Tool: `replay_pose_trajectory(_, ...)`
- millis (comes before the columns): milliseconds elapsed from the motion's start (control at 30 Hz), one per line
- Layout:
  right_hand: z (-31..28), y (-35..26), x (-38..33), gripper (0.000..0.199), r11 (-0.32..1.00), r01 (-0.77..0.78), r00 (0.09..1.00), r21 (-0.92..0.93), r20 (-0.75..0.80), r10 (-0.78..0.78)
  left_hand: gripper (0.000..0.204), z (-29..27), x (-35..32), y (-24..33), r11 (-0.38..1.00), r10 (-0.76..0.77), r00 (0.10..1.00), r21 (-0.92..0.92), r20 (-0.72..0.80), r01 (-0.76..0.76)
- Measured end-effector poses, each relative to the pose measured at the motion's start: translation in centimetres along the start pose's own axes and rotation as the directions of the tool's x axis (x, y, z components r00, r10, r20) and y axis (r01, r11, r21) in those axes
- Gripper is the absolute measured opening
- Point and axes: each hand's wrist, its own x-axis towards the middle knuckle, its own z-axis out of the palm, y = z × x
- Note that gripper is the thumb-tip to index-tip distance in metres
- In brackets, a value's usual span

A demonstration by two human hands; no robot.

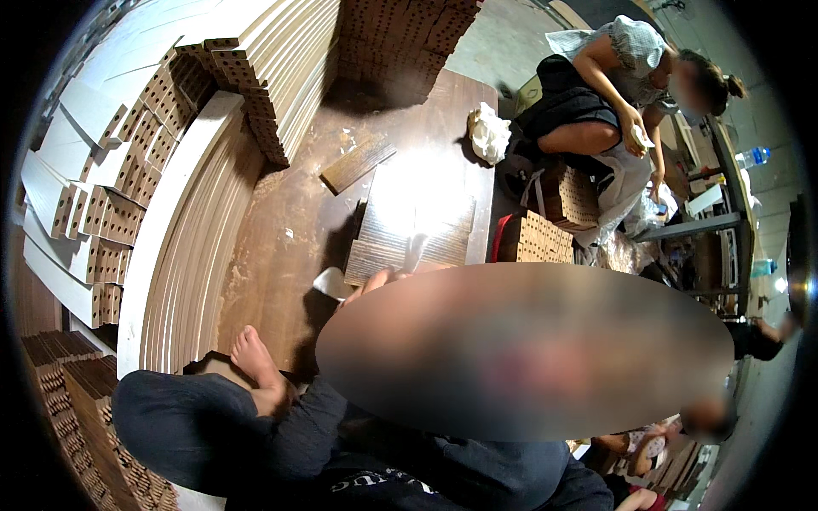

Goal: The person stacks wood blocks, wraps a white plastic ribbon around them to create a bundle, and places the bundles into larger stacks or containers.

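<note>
My hands are mostly hidden by a blur, so I cannot tell their grip. Fingers (368, 284) touch a flat brown wooden board (415, 226) on the table (281, 247). Farther off, another person (609, 94) sits.

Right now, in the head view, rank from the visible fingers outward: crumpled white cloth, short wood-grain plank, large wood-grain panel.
1. Large wood-grain panel, directly ahead of the fingers.
2. Short wood-grain plank, farther ahead-left.
3. Crumpled white cloth, farthest, ahead-right.
</note>
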Motion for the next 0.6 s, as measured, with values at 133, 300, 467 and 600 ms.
replay_pose_trajectory(133,0.0,-0.6,-0.3,0.017,0.981,0.043,0.999,0.188,-0.021,-0.040,0.018,-1.1,0.3,0.2,0.989,-0.128,0.992,-0.080,-0.006,0.127)
replay_pose_trajectory(300,-0.7,2.9,-0.1,0.017,0.945,0.032,0.999,0.324,0.025,-0.042,0.015,-0.3,0.4,-2.7,0.908,-0.385,0.864,-0.031,0.323,0.417)
replay_pose_trajectory(467,-1.1,1.1,-0.1,0.014,0.912,-0.084,0.987,0.401,0.162,0.020,0.015,-0.2,-0.4,-3.0,0.993,-0.104,0.969,-0.036,0.223,0.115)
replay_pose_trajectory(600,-0.7,0.7,-0.5,0.011,0.957,0.287,0.958,0.050,0.008,-0.288,0.013,-0.9,0.2,-1.2,0.995,-0.061,0.987,0.088,0.146,0.049)
